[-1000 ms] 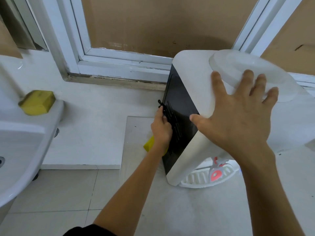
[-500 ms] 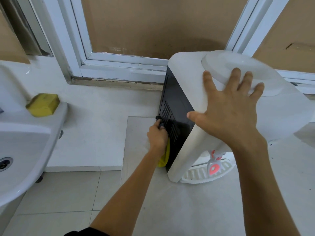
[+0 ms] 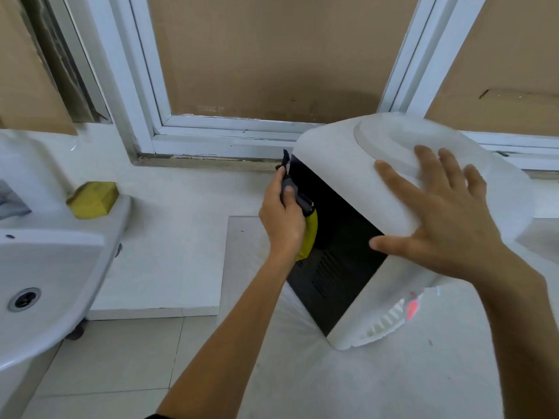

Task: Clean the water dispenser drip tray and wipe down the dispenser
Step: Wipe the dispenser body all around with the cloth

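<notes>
The white water dispenser (image 3: 332, 167) stands on a white counter, turned so that its black vented back panel (image 3: 341, 246) faces left. My left hand (image 3: 282, 216) presses a yellow sponge (image 3: 311, 234) against that panel near its upper edge, with a dark cord end also pinched in its fingers. My right hand (image 3: 447, 228) lies flat on the dispenser's top, fingers spread, holding nothing. Low at the dispenser's front, the white slotted drip tray (image 3: 382, 323) and a red tap (image 3: 412, 308) show, partly hidden by my right forearm.
A white washbasin (image 3: 51, 267) juts out at the left, with a second yellow sponge (image 3: 92, 199) on its rim. A white window frame (image 3: 217, 137) backed with cardboard runs behind the dispenser. Tiled floor (image 3: 121, 358) lies below the counter edge.
My left hand has slid the sponge up the black panel from its lower vents to near the top edge. My right hand stays flat on the top.
</notes>
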